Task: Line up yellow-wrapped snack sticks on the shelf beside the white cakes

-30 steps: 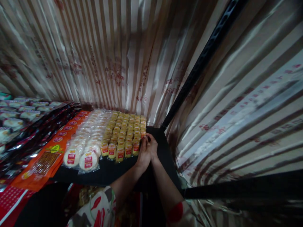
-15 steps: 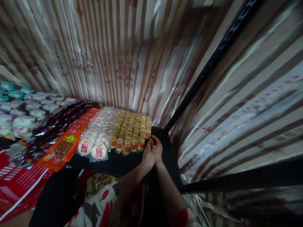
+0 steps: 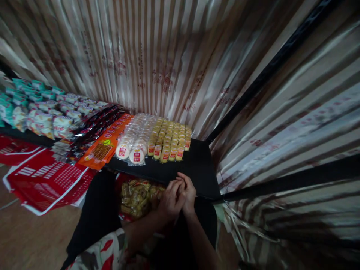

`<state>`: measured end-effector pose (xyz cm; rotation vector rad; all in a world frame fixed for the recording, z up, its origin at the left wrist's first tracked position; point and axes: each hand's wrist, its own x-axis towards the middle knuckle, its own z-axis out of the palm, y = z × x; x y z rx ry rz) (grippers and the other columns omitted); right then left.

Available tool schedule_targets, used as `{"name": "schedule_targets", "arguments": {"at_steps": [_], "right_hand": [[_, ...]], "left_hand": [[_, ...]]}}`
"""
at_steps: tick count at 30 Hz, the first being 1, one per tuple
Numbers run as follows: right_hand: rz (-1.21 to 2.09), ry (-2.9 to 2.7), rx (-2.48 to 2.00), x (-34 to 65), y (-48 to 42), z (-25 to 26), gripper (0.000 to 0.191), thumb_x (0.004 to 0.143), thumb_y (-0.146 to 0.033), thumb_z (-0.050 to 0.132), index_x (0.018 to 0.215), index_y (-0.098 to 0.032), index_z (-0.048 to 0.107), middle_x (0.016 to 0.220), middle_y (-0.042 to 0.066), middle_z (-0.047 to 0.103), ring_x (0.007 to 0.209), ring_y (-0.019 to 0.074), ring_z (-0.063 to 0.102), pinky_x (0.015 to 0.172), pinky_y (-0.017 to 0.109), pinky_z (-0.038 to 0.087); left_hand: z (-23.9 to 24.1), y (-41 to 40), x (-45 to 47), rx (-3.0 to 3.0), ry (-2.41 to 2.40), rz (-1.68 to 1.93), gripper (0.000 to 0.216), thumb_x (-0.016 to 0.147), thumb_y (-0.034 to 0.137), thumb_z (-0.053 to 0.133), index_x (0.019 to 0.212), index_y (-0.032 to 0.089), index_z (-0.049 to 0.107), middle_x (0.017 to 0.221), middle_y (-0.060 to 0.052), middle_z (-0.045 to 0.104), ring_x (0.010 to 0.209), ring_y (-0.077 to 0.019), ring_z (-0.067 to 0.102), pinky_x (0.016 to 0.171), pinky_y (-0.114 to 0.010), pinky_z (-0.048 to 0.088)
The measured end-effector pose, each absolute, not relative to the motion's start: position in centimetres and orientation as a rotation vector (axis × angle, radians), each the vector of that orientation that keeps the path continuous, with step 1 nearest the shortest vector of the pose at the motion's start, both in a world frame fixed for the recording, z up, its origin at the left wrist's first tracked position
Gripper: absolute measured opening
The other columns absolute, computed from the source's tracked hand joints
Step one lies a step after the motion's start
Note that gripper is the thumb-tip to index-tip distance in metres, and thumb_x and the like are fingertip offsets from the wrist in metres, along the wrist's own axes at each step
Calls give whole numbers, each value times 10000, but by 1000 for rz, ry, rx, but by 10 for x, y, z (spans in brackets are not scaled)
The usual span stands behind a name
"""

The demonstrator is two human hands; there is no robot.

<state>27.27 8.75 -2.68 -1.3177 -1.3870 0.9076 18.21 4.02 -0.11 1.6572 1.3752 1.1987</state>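
Observation:
My left hand [image 3: 168,198] and my right hand [image 3: 188,192] are pressed together at the front edge of a black table [image 3: 194,168], fingers curled against each other. Nothing shows between them. Beyond them on the table lie rows of small yellow packets [image 3: 171,139] with red labels, and to their left rows of round white cakes [image 3: 135,144] in clear wrap. Both hands are apart from the packets. Below the table edge, beside my left hand, sits a bag of small yellow-wrapped snacks [image 3: 136,195].
Orange flat packs [image 3: 104,148], dark red packs [image 3: 92,125] and teal-and-white bags [image 3: 36,112] fill the table's left. A red printed banner [image 3: 45,180] hangs over the front. Striped shiny curtains [image 3: 157,56] close the back and right, with black frame bars [image 3: 281,60]. Wooden floor [image 3: 30,236] lies lower left.
My joined hands have drawn back from the yellow packets to the table's front edge. The view has pulled away and down, showing more of the left packs, the banner and floor.

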Motion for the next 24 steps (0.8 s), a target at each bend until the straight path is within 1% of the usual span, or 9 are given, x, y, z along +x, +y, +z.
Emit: {"name": "schedule_targets", "arguments": {"at_steps": [4,7,10,13,15,19,24], "right_hand": [[882,-1573,-1248,258,53,-38,275,759,-226,433,925,-223,653,951,50,640,882,188,597,798,318,470],[885,-1712,-1295,247,39,-58,270,777,-214,418,874,-229,670,903,42,665,889,189,601,810,323,467],[922,-1891,-1415,239,33,-78,292,811,-194,398,904,-216,674,923,58,682,905,190,608,848,329,456],[930,-2100,-1563,233,31,-91,296,819,-154,406,957,-168,668,994,96,680,967,196,602,896,324,430],[954,-2208,-1609,230,31,-96,302,821,-134,409,987,-154,661,1040,104,670,999,191,595,904,308,421],[975,-2287,-1644,218,33,-102,324,824,-126,412,1048,-177,641,1093,90,653,1015,181,588,904,291,413],[922,-2280,-1713,201,46,-106,409,774,-57,410,1117,-142,617,1158,120,621,1084,199,555,948,284,374]], "left_hand": [[-8,5,151,1678,1357,1094,313,853,312,422,1129,189,505,1131,-84,568,1070,-181,514,953,-326,404],[-22,-9,132,1641,1391,992,282,886,317,346,1060,208,539,1073,-59,602,1024,-163,537,939,-312,403],[-43,-12,116,1556,1552,819,293,892,272,299,969,210,575,1016,-42,624,975,-151,560,908,-293,412],[-63,-8,100,1477,1828,490,293,875,208,306,942,166,588,1008,-81,628,956,-165,571,878,-290,411],[-75,-5,90,1451,1919,342,281,858,170,325,924,130,595,1009,-119,628,964,-180,571,878,-299,402],[-94,2,75,1419,1915,312,217,798,119,401,853,127,611,966,-121,644,975,-192,569,874,-303,393],[-111,19,76,1324,1889,442,277,839,145,345,840,121,620,952,-131,651,961,-201,580,876,-327,399]]}}
